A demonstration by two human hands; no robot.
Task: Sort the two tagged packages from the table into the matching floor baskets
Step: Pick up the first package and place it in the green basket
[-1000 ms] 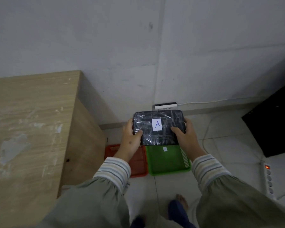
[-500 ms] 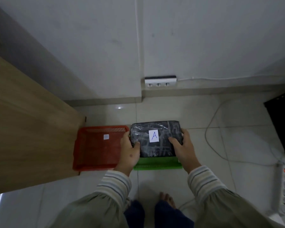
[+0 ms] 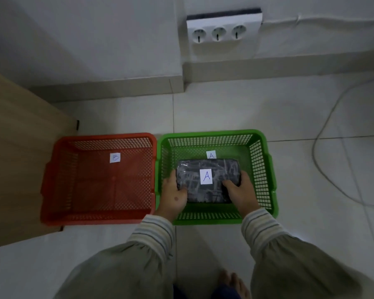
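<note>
Both hands, left hand (image 3: 173, 194) and right hand (image 3: 241, 193), clasped the dark package (image 3: 207, 183) tagged A inside the green basket (image 3: 266, 169), seemingly just off its floor. Beside the green basket, the red basket (image 3: 56, 169) was empty; the second package remained unsorted.

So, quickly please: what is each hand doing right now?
Left hand: closed on the package tagged A, inside the green basket.
Right hand: closed on the same package.
</note>
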